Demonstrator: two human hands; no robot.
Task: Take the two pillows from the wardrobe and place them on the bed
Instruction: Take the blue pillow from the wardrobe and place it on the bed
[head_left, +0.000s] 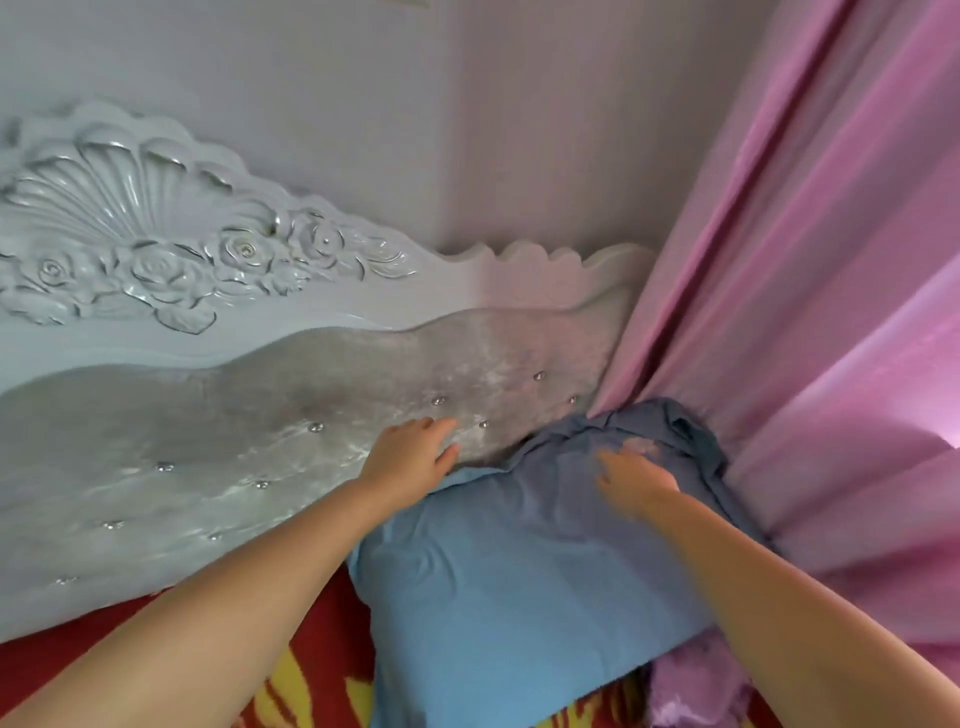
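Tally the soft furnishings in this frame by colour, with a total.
Blue: 1, the pillow against the headboard
Pink: 1, the curtain
Red and yellow: 1, the blanket
Purple: 1, a fuzzy fabric beside the pillow
Total: 4

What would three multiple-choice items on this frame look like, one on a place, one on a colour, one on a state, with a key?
1. Where does the pillow lie?
A. on the floor
B. on the bed against the headboard, beside the curtain
C. inside a wardrobe

2. What colour is the pillow?
A. blue
B. white
C. green

3. How are the hands?
A. both clenched around a cup
B. both out of view
C. the left hand open at the pillow's top edge, the right hand resting on the pillow

Key: 1 B, the pillow leans on the padded headboard next to the pink curtain; 2 A, its cover is plainly blue; 3 C, the left fingers are spread, the right is blurred but on the fabric.
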